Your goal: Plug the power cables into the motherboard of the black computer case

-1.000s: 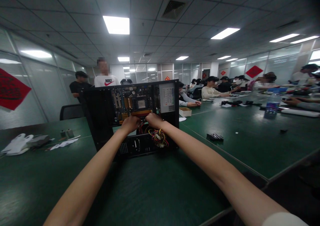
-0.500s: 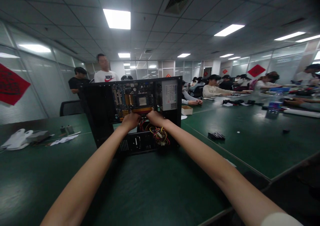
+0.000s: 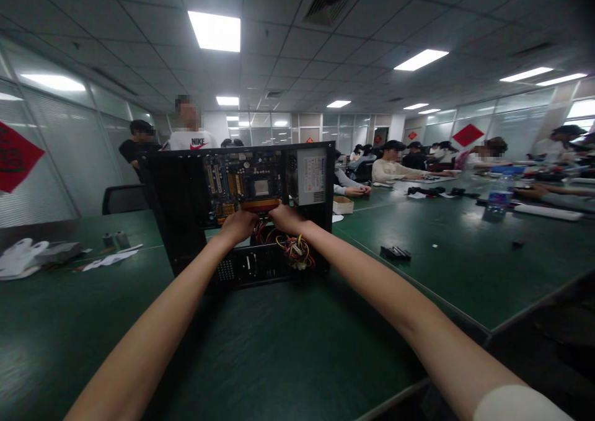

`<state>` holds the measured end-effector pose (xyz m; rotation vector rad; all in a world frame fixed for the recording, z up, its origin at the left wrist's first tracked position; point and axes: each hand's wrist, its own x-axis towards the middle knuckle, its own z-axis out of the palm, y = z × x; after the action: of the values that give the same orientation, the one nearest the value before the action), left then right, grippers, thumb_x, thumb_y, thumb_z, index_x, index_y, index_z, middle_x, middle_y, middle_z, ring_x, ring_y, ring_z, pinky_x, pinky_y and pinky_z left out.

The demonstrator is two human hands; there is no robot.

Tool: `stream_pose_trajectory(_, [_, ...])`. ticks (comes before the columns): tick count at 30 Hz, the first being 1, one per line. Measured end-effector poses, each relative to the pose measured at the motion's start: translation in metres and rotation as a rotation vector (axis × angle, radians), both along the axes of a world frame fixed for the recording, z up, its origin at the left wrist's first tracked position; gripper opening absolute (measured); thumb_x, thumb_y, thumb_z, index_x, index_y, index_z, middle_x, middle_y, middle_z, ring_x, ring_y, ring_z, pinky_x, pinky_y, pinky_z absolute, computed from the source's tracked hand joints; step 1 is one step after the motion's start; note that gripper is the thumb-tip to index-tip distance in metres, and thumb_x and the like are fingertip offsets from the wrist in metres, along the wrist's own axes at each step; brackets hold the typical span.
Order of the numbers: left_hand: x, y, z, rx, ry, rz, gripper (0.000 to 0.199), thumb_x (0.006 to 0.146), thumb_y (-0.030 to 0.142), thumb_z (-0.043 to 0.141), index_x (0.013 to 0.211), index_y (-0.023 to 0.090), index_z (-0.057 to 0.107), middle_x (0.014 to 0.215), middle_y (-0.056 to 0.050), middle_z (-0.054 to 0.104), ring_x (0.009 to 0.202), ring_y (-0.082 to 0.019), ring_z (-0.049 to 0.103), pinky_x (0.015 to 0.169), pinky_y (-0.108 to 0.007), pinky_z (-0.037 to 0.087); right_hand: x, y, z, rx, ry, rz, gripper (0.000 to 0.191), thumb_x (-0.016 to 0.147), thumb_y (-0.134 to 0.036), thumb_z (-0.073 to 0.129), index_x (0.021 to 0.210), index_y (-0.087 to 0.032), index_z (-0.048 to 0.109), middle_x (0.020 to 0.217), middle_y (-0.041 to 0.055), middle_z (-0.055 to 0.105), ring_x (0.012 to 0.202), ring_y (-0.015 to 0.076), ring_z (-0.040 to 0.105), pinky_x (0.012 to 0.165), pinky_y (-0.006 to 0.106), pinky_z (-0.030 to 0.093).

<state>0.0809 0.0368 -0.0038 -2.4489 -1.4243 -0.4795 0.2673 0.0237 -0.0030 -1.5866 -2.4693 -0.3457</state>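
Note:
An open black computer case [image 3: 170, 216] stands on the table in front of me, its inside facing me. My left hand [image 3: 238, 224] is closed at the left end of the red and orange memory slots [image 3: 261, 205] on the motherboard [image 3: 242, 176]. At their right end my right hand [image 3: 289, 219] is closed too, its fingers bent. Whether a memory stick is between the fingers is too small to tell. A bundle of coloured power cables [image 3: 297, 252] hangs below my right hand. The silver power supply [image 3: 310, 179] sits at the upper right of the case.
On the green table [image 3: 260, 340], a white plastic bag [image 3: 21, 257], a grey box [image 3: 58, 253] and paper [image 3: 109, 258] lie left. Black parts [image 3: 395, 253] and a small open box [image 3: 343, 205] are right. Several people sit or stand beyond, one in a white shirt [image 3: 190, 140].
The view has shifted slightly, so the case and table appear a little further left. Both hands stay at the memory slots with almost the same grip.

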Motion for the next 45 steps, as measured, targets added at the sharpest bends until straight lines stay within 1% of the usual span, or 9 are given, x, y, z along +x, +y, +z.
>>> stream_pose_trajectory(5, [-0.015,0.001,-0.003,-0.020,-0.196,-0.118,0.033,0.091,0.029,0.049,0.109,0.025,0.077,0.105,-0.007,0.077,0.100,-0.027,0.070,0.085,-0.033,0.051,0.004,-0.013,0.001,0.070,0.097,0.029,0.037,0.102,-0.030,0.040,0.117,-0.016,0.071,0.112,0.0141,0.073,0.100,0.0208,0.068,0.079,0.026,0.045])
stream_pose_trajectory(12, [-0.008,-0.013,0.003,-0.019,-0.347,-0.348,0.031,0.091,0.029,0.051,0.106,0.021,0.077,0.107,-0.007,0.077,0.101,-0.024,0.070,0.088,-0.031,0.049,0.017,-0.034,0.001,-0.010,0.366,0.251,0.053,0.103,-0.045,0.039,0.076,-0.015,0.073,0.072,0.0062,0.070,0.067,0.0151,0.061,0.066,0.025,0.037])
stream_pose_trajectory(15, [0.005,-0.030,0.007,-0.104,-0.404,-0.454,0.031,0.092,0.033,0.050,0.093,0.017,0.077,0.088,-0.005,0.077,0.082,-0.021,0.069,0.074,-0.027,0.048,0.010,-0.039,0.010,0.037,0.638,0.357,0.066,0.105,-0.050,0.029,0.068,-0.014,0.069,0.066,0.0042,0.066,0.067,0.0135,0.060,0.069,0.024,0.039])
stream_pose_trajectory(19, [0.019,-0.043,0.009,-0.323,-0.473,-0.569,0.033,0.088,0.037,0.052,0.069,0.013,0.065,0.065,-0.001,0.064,0.060,-0.014,0.054,0.056,-0.023,0.038,-0.011,-0.034,0.029,0.108,0.867,0.304,0.081,0.103,-0.059,0.010,0.062,-0.014,0.064,0.063,0.0042,0.063,0.063,0.0127,0.060,0.066,0.023,0.040])
stream_pose_trajectory(23, [0.016,-0.035,0.007,-0.496,-0.605,-0.597,0.030,0.085,0.039,0.050,0.070,0.014,0.058,0.067,0.000,0.062,0.062,-0.013,0.051,0.059,-0.024,0.043,-0.027,-0.018,0.050,0.205,0.668,0.166,0.083,0.104,-0.055,0.004,0.072,-0.015,0.070,0.075,0.0075,0.071,0.079,0.0156,0.067,0.074,0.023,0.042])
stream_pose_trajectory(29, [-0.002,-0.015,0.007,-0.400,-0.603,-0.396,0.039,0.090,0.035,0.038,0.104,0.013,0.067,0.095,-0.007,0.073,0.087,-0.022,0.063,0.078,-0.032,0.051,-0.036,0.001,0.057,0.310,0.312,-0.131,0.077,0.104,-0.055,0.011,0.103,-0.014,0.075,0.099,0.0168,0.074,0.095,0.0255,0.071,0.081,0.033,0.048])
stream_pose_trajectory(36, [0.003,-0.033,0.006,-0.184,-0.082,-0.249,0.026,0.083,0.019,0.045,0.077,0.014,0.069,0.081,-0.011,0.072,0.069,-0.021,0.061,0.066,-0.031,0.043,-0.031,0.010,0.037,0.369,0.000,-0.042,0.065,0.104,-0.052,0.028,0.099,-0.008,0.077,0.099,0.0233,0.074,0.095,0.0302,0.072,0.079,0.036,0.050])
stream_pose_trajectory(41, [0.008,-0.055,0.015,-0.357,0.015,-0.371,0.036,0.092,0.032,0.042,0.073,0.017,0.069,0.066,-0.003,0.066,0.059,-0.016,0.055,0.057,-0.028,0.035,-0.011,0.014,0.027,0.267,-0.207,0.001,0.048,0.105,-0.035,0.035,0.107,-0.009,0.075,0.103,0.0233,0.073,0.100,0.0301,0.070,0.077,0.035,0.049])
stream_pose_trajectory(45, [-0.001,-0.067,0.027,-0.492,0.082,-0.440,0.036,0.094,0.040,0.045,0.097,0.020,0.075,0.086,-0.003,0.074,0.070,-0.017,0.063,0.062,-0.026,0.040,-0.008,-0.001,0.017,0.229,-0.290,0.097,0.040,0.103,-0.028,0.039,0.106,-0.010,0.075,0.101,0.0208,0.074,0.097,0.0304,0.070,0.076,0.037,0.049])
